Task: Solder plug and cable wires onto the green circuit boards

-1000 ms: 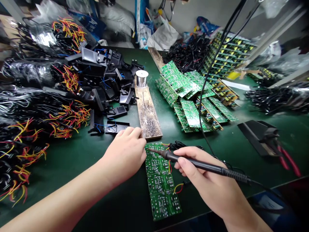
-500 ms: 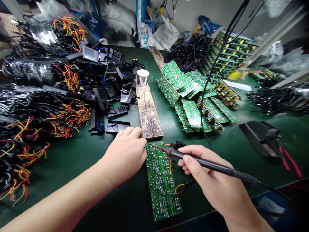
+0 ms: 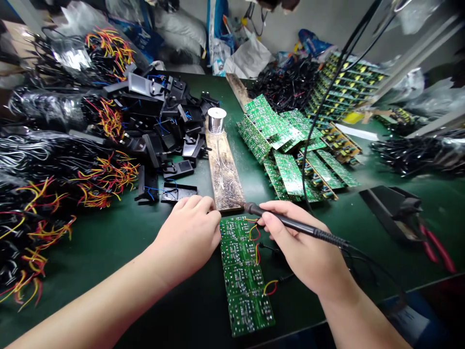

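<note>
In my right hand (image 3: 296,237) is a black soldering iron (image 3: 286,220), gripped like a pen, its tip over the near end of a scorched wooden strip (image 3: 227,169). Below that lies a green circuit board panel (image 3: 245,276), solder side up, with red and yellow wires along its right edge. My left hand (image 3: 192,225) is closed at the panel's upper left corner, its fingertips mostly hidden. A spool of solder wire (image 3: 217,121) stands on the far part of the strip, with loose solder strands in front of it.
Black plug housings (image 3: 170,121) and bundles of cables (image 3: 72,155) with red and yellow ends crowd the left. Stacked green circuit boards (image 3: 286,145) are at right, beyond a hanging black cable (image 3: 308,140). Red-handled pliers (image 3: 436,247) rest by a black tray (image 3: 385,208).
My right hand has moved the soldering iron up and away from the top of the panel onto the wooden strip. My left hand has stayed at the panel's corner.
</note>
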The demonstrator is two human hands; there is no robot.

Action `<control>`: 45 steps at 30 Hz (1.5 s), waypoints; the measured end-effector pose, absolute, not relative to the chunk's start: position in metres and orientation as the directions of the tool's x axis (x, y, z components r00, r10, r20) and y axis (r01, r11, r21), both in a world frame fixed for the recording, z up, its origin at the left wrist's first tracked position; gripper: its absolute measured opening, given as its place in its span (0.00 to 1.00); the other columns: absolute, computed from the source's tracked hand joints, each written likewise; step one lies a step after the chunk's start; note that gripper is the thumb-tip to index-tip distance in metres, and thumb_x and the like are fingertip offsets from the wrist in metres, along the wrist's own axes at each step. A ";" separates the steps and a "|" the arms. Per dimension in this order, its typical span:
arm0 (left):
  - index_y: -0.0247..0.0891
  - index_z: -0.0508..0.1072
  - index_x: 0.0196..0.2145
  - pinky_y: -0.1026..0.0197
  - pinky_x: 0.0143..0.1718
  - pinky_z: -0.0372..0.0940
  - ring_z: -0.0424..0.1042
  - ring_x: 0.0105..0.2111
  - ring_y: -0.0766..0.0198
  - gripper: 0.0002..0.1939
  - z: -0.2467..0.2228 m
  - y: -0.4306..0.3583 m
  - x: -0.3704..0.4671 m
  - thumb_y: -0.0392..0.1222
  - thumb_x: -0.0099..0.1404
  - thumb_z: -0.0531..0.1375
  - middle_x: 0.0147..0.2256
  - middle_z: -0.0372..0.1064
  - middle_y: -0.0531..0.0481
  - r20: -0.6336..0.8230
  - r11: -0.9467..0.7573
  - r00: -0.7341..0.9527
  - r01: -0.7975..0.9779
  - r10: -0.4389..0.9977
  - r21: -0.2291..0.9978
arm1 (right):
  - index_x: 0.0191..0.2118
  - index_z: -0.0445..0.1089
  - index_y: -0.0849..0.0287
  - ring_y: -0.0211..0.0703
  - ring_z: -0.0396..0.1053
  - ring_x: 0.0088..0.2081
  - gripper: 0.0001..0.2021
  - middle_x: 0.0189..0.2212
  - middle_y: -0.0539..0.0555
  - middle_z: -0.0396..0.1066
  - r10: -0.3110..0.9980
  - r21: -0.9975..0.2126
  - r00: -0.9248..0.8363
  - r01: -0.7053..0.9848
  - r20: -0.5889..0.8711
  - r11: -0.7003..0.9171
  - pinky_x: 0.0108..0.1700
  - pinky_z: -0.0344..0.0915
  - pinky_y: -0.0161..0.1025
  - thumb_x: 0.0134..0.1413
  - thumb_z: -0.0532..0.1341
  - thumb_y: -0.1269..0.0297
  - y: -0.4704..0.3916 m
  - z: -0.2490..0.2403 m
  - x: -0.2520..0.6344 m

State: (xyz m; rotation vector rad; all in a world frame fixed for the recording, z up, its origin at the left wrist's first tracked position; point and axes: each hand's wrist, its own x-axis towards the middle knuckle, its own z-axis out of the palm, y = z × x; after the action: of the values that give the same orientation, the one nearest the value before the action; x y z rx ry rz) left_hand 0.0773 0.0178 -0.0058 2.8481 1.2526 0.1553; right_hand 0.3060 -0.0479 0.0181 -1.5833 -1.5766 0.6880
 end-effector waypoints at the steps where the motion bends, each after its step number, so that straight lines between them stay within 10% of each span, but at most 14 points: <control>1: 0.39 0.77 0.35 0.43 0.50 0.67 0.71 0.45 0.49 0.12 -0.006 0.018 0.077 0.40 0.75 0.56 0.43 0.73 0.42 0.084 -0.677 0.672 0.733 0.736 0.068 | 0.52 0.78 0.53 0.44 0.81 0.39 0.10 0.39 0.51 0.82 0.987 -0.823 0.082 0.564 0.140 0.070 0.42 0.78 0.39 0.74 0.63 0.56 -0.048 0.018 0.306; 11: 0.42 0.74 0.43 0.46 0.55 0.67 0.73 0.50 0.52 0.12 -0.009 0.009 0.025 0.48 0.79 0.52 0.48 0.74 0.45 0.195 -0.547 0.511 0.767 0.837 0.335 | 0.53 0.78 0.51 0.43 0.81 0.39 0.11 0.40 0.52 0.82 0.977 -0.813 0.127 0.579 0.173 0.069 0.40 0.80 0.37 0.74 0.63 0.55 -0.059 0.020 0.313; 21: 0.38 0.76 0.55 0.41 0.60 0.65 0.72 0.57 0.39 0.21 0.009 0.060 -0.037 0.46 0.71 0.53 0.57 0.73 0.37 0.143 -0.368 0.365 0.930 0.920 -0.001 | 0.53 0.78 0.50 0.38 0.80 0.34 0.10 0.39 0.51 0.82 0.930 -0.855 0.255 0.507 0.266 0.105 0.37 0.80 0.28 0.73 0.65 0.54 -0.086 0.023 0.318; 27: 0.39 0.67 0.61 0.51 0.39 0.70 0.82 0.40 0.45 0.41 0.002 0.055 -0.014 0.74 0.64 0.58 0.41 0.81 0.43 -0.143 0.055 0.009 0.897 0.990 0.438 | 0.52 0.79 0.52 0.39 0.79 0.33 0.11 0.39 0.53 0.81 0.909 -0.901 0.334 0.424 0.250 0.092 0.37 0.81 0.32 0.72 0.66 0.54 -0.108 0.014 0.318; 32: 0.42 0.68 0.60 0.54 0.42 0.69 0.81 0.45 0.49 0.27 -0.024 0.063 0.005 0.59 0.70 0.56 0.45 0.81 0.44 -0.078 0.076 -0.041 0.847 0.996 0.527 | 0.52 0.79 0.53 0.41 0.79 0.34 0.12 0.39 0.54 0.80 0.870 -0.932 0.408 0.335 0.276 0.139 0.35 0.79 0.35 0.73 0.65 0.54 -0.123 0.010 0.315; 38: 0.44 0.76 0.49 0.55 0.44 0.69 0.79 0.42 0.53 0.17 0.021 0.042 -0.042 0.49 0.66 0.57 0.43 0.81 0.49 -0.059 -0.024 0.063 0.856 0.996 0.516 | 0.52 0.79 0.52 0.39 0.78 0.33 0.11 0.40 0.53 0.80 0.883 -0.934 0.395 0.337 0.253 0.117 0.36 0.78 0.35 0.73 0.65 0.55 -0.141 0.013 0.320; 45: 0.48 0.77 0.44 0.55 0.38 0.70 0.78 0.38 0.56 0.13 0.042 -0.051 0.003 0.35 0.71 0.55 0.41 0.77 0.52 -0.217 -0.635 0.701 0.710 0.680 0.304 | 0.53 0.79 0.50 0.38 0.78 0.34 0.10 0.39 0.52 0.80 0.898 -0.931 0.356 0.339 0.260 0.135 0.36 0.79 0.31 0.73 0.65 0.54 -0.137 0.008 0.308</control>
State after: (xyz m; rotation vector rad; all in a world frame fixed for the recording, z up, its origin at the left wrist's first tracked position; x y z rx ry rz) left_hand 0.0033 -0.0513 0.0423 2.5447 1.0839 -0.1152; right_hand 0.3081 -0.1369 0.0080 -1.4350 -1.2010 0.5938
